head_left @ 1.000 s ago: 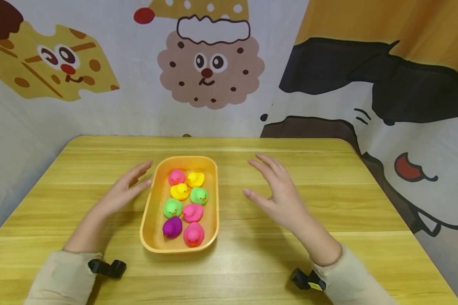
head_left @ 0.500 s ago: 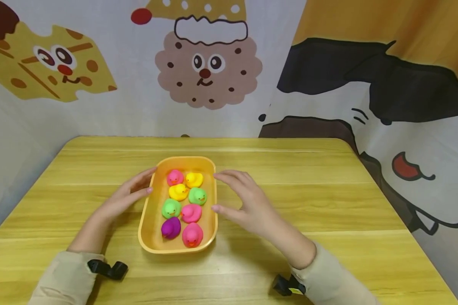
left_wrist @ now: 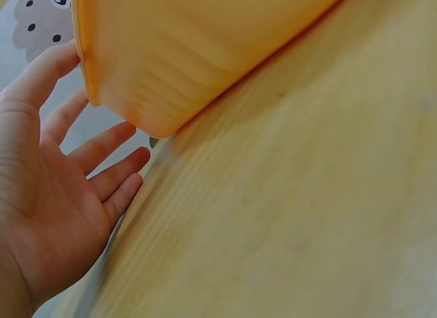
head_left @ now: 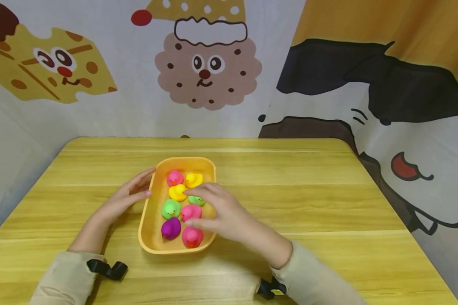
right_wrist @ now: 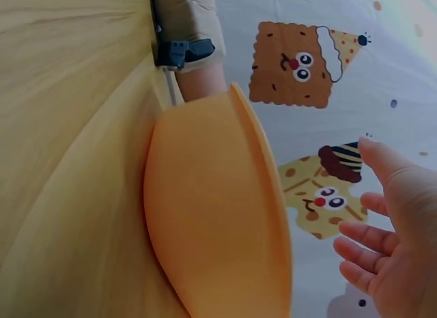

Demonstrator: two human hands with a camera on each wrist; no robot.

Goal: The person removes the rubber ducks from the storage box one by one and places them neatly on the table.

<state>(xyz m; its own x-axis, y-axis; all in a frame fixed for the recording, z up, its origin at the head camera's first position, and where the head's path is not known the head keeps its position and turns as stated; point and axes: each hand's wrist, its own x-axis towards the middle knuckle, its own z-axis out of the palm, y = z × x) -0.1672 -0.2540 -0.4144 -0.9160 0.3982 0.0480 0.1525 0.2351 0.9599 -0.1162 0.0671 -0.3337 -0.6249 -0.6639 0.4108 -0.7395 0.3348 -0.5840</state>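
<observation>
An orange plastic tub [head_left: 148, 237] with rounded corners stands left of the table's middle, holding several small rubber ducks. A purple duck [head_left: 170, 228], a green duck [head_left: 171, 209], a yellow duck [head_left: 178, 192] and a pink duck [head_left: 192, 238] show plainly. My left hand [head_left: 127, 195] rests at the tub's left side, fingers relaxed along its rim; the left wrist view shows the fingers [left_wrist: 113, 144] extended against the outer wall. My right hand [head_left: 223, 214] hovers over the tub's right half, thumb and fingers spread, nothing between them. It partly covers a green duck [head_left: 196, 200].
The wooden table [head_left: 309, 190] stretches to the right of the tub. A curtain [head_left: 110, 114] with cartoon prints hangs behind its far edge. A black wrist camera [head_left: 107, 269] sits on the left sleeve.
My right hand has moved left from beside the tub to over the ducks. The left hand has come up to the tub's left rim and stays there.
</observation>
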